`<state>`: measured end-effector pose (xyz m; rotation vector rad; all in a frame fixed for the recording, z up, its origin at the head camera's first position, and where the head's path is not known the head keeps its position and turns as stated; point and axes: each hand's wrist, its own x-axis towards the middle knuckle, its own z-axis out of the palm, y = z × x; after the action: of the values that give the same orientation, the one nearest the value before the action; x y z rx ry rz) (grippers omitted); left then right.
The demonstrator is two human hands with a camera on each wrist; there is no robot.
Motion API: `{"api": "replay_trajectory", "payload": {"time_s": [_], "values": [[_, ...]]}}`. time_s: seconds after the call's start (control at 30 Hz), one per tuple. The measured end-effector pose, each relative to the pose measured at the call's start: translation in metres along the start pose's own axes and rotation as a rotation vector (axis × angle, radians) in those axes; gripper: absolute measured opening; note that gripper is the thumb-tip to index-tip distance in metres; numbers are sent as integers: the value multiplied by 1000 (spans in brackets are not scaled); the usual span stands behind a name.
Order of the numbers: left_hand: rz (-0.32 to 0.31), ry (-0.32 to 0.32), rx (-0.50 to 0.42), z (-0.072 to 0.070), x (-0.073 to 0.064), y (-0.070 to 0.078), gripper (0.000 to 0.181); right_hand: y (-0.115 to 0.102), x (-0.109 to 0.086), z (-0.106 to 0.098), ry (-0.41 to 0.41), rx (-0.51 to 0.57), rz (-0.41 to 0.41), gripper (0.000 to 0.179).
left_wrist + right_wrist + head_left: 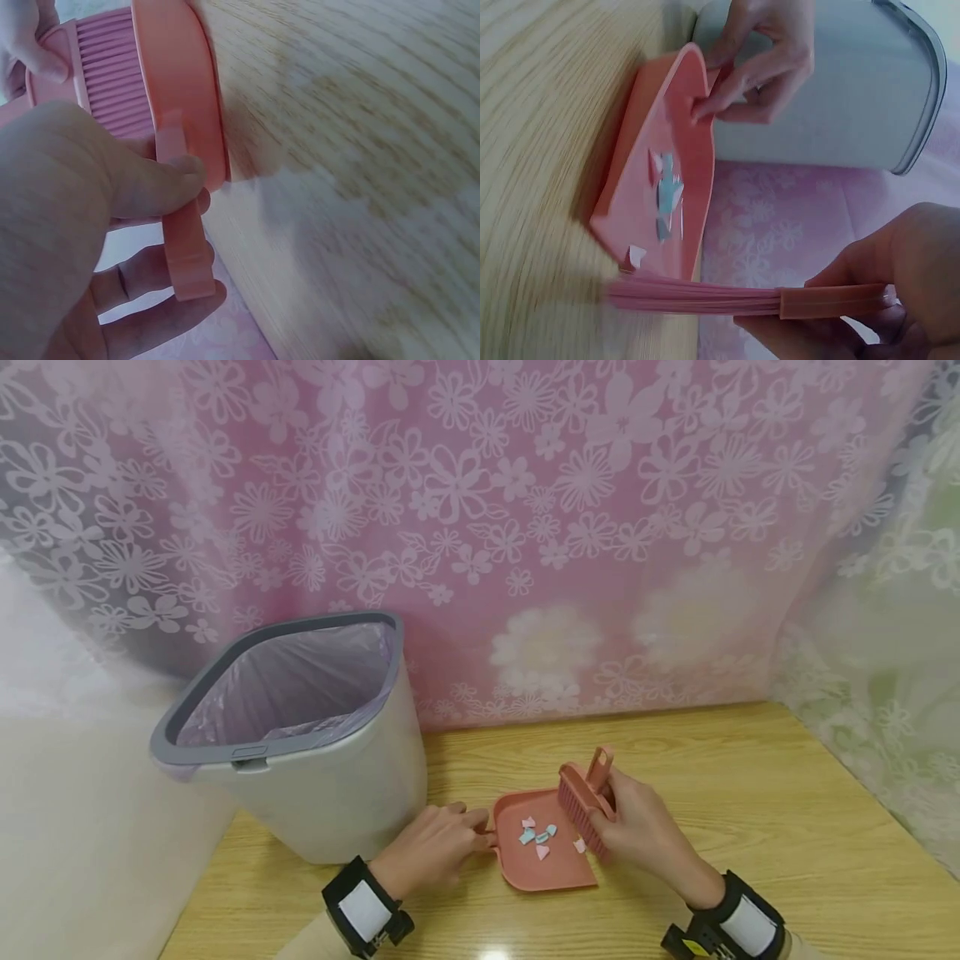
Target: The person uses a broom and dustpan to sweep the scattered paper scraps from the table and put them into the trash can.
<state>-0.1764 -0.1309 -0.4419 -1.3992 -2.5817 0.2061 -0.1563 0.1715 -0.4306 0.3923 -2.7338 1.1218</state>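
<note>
My left hand pinches the short handle of a coral-pink dustpan, thumb on top and fingers beneath. The pan lies on the wooden table. Several pink and light blue scraps sit in it, and one pale scrap lies by its front edge. My right hand grips a matching small brush by its body, with the brush's looped handle pointing up. The pink bristles reach down at the pan's open edge, close to the pale scrap.
A light grey trash bin with a dark grey rim and a purple liner stands at the left, just beyond my left hand. Behind the wooden table hangs a pink floral curtain; a pale green floral one hangs at the right.
</note>
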Motion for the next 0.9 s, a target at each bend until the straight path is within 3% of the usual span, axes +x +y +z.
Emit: {"api": "replay_trajectory", "payload": {"time_s": [0.33,0.6,0.9], "values": [[-11,-9,-5,1,0,0,51,-14,2,13,-10,69,-52,24],[-9,-1,15,1,1,0,46,-18,2,-2,111,72,-141,26],[-5,5,8,1,0,0,47,-9,1,-22,109,9,-74,31]]}}
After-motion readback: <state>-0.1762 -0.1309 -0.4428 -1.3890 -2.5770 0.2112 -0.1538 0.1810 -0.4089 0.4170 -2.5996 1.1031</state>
